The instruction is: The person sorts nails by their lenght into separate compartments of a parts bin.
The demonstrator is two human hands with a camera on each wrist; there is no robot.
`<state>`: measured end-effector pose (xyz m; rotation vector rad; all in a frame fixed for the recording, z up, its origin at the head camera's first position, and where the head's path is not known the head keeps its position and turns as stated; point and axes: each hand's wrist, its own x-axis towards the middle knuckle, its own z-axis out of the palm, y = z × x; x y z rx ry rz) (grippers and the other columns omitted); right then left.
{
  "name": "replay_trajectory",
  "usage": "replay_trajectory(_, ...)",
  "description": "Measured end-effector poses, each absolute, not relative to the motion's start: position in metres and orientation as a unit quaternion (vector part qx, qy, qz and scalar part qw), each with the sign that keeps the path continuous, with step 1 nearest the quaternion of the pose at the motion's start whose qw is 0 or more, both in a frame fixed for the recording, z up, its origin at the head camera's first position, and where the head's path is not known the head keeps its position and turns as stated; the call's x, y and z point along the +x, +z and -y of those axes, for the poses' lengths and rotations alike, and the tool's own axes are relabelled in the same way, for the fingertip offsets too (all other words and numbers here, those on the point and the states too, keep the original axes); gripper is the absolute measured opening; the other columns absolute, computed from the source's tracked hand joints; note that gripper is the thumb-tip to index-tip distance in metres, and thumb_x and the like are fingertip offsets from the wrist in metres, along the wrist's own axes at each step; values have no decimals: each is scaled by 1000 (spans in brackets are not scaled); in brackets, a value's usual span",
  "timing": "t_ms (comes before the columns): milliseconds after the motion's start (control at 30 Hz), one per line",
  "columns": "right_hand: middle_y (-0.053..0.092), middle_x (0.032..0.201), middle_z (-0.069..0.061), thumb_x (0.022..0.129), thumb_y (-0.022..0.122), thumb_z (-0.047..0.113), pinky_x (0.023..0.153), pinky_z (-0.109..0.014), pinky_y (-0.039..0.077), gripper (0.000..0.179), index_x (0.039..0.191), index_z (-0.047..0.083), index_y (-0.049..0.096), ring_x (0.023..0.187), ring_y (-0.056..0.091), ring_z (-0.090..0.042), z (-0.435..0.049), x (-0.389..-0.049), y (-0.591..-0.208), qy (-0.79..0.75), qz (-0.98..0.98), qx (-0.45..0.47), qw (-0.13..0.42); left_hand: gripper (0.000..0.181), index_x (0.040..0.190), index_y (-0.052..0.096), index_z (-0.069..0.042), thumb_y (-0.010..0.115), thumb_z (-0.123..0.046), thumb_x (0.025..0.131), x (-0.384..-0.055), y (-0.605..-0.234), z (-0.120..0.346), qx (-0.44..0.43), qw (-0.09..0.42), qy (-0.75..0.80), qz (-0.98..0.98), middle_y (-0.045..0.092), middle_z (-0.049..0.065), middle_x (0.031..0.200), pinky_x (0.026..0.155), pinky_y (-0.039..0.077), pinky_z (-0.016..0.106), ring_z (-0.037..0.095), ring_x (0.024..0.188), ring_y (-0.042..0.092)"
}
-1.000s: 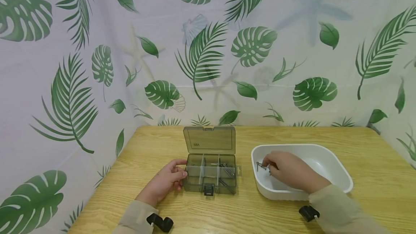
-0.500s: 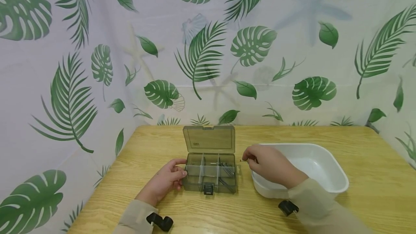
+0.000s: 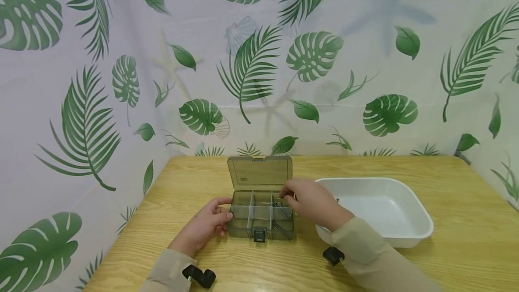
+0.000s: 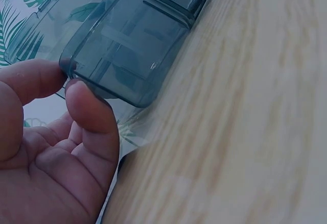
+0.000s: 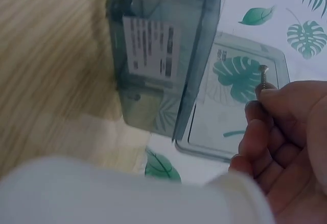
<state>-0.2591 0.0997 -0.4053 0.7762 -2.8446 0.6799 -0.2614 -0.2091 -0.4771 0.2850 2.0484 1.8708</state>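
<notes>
A translucent grey compartment box [image 3: 243, 232] stands on the table with its lid [image 3: 261, 172] raised at the back. My left hand [image 3: 207, 225] holds the box's left side, with thumb [image 4: 91, 106] and forefinger [image 4: 43, 81] pinching a corner. Dark, thin screws [image 3: 282, 211] lie in the right-hand compartments. Over the back right compartment is my right hand [image 3: 314, 199]. Its thumb and forefinger pinch a screw [image 5: 263, 76], head up in the right wrist view. In the head view the fingers hide that screw.
Right of the box sits a white tray [image 3: 405, 241], with a small metal piece [image 3: 337, 200] showing near its left side. The wooden table [image 3: 259, 269] meets a leaf-patterned cloth [image 3: 324, 125] behind. A label [image 5: 150, 48] is on the box's outer wall.
My right hand has lifted a screw out of the white tray and moved left over the box's right side. The left hand has stayed at the box.
</notes>
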Motion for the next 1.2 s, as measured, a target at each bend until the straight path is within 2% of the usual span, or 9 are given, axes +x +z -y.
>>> replay_trajectory(167,67,95,6,98,65,10,74,-33,53,11,101,15,74,83,61,-10,-86,-263,-407,221,938,259,61,55,152,34,1,56,-8,102,-262,-479,208,99,175,663,-721,53,8,98,60,48,27,16,69,48)
replay_trajectory(333,68,100,5,100,65,17,79,-35,54,13,108,13,74,89,63,-12,-73,-267,-406,224,935,269,51,56,151,34,1,58,-9,101,-262,-479,209,100,172,662,-722,53,9,98,59,49,27,16,69,48)
replay_trajectory(567,66,99,9,98,68,23,81,-34,54,15,109,15,74,92,63,-11,-74,-264,-404,223,940,256,44,56,152,34,1,57,-9,102,-262,-480,209,106,177,663,-720,53,8,97,59,49,26,16,69,48)
replay_trajectory(833,64,97,10,97,69,23,79,-36,54,11,105,18,74,92,64,-14,-90,-260,-402,224,942,245,47,53,152,35,0,55,-7,103,-263,-481,212,98,175,655,-729,54,9,99,59,49,27,17,70,49)
replay_trajectory(1200,63,103,5,98,67,21,78,-41,53,19,114,14,72,95,63,-18,-145,-254,-407,209,947,238,52,56,152,33,1,56,-8,103,-261,-477,210,98,181,664,-719,53,8,98,59,48,26,15,69,47)
